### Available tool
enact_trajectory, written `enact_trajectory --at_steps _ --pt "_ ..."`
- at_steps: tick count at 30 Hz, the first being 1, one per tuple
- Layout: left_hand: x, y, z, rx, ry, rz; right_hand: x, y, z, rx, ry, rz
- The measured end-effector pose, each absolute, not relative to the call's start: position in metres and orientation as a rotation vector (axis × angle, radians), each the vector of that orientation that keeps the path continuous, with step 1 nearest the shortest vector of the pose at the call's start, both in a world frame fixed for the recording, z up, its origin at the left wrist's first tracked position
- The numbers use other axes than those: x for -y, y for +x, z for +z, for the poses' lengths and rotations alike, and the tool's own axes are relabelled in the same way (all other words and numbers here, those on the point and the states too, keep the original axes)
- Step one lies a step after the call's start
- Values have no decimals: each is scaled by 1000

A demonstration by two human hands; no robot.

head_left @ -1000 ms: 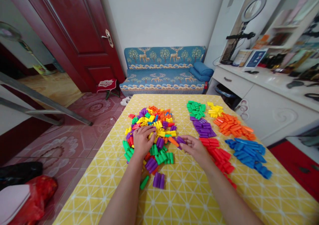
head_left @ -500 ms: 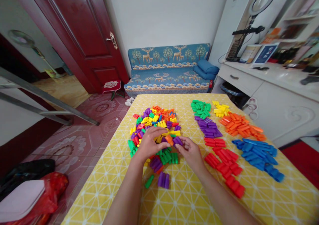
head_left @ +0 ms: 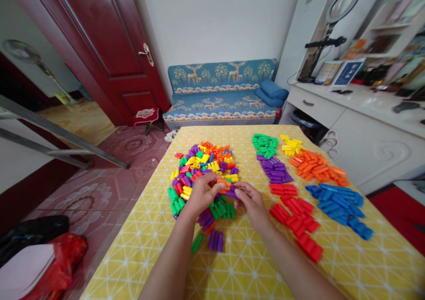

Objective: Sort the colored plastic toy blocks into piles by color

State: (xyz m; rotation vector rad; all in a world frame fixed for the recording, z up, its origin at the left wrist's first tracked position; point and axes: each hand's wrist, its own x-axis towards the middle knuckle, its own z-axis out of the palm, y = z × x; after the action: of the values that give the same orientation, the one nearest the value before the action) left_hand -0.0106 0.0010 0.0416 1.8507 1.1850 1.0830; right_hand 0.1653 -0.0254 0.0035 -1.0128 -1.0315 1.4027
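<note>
My left hand (head_left: 203,194) is closed on an orange plastic piece (head_left: 224,184). My right hand (head_left: 250,201) grips a purple plastic piece (head_left: 231,191); the orange and purple pieces meet end to end, and I cannot tell whether they are joined. Beneath and beyond my hands lies a mixed heap of tube-shaped plastic pieces (head_left: 195,160) in several colours, partly hidden by my left hand. Close below the hands are green pieces (head_left: 223,210), a purple cluster (head_left: 215,241) and a single green piece (head_left: 197,243).
On the table's right, pieces lie grouped by colour: green (head_left: 264,146), yellow (head_left: 291,146), purple (head_left: 274,169), orange (head_left: 317,167), red (head_left: 299,216) and blue (head_left: 341,207). A yellow patterned cloth (head_left: 255,269) covers the table. Behind it stands a blue sofa (head_left: 219,96); a white cabinet (head_left: 372,136) is at right.
My left hand has closed more on the orange piece, its fingers drawn in from over the heap. The orange and purple pieces have turned slightly. The camera view has shifted a little.
</note>
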Motion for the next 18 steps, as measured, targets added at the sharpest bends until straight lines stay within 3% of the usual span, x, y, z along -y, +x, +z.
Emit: enact_trajectory --at_steps 9,18 --pt "-7 -37 49 -1513 1696 1639 22 174 -6 848 -1067 1211" --pt "-14 -35 31 -1591 2173 1234 28 164 -8 963 -1036 1348"
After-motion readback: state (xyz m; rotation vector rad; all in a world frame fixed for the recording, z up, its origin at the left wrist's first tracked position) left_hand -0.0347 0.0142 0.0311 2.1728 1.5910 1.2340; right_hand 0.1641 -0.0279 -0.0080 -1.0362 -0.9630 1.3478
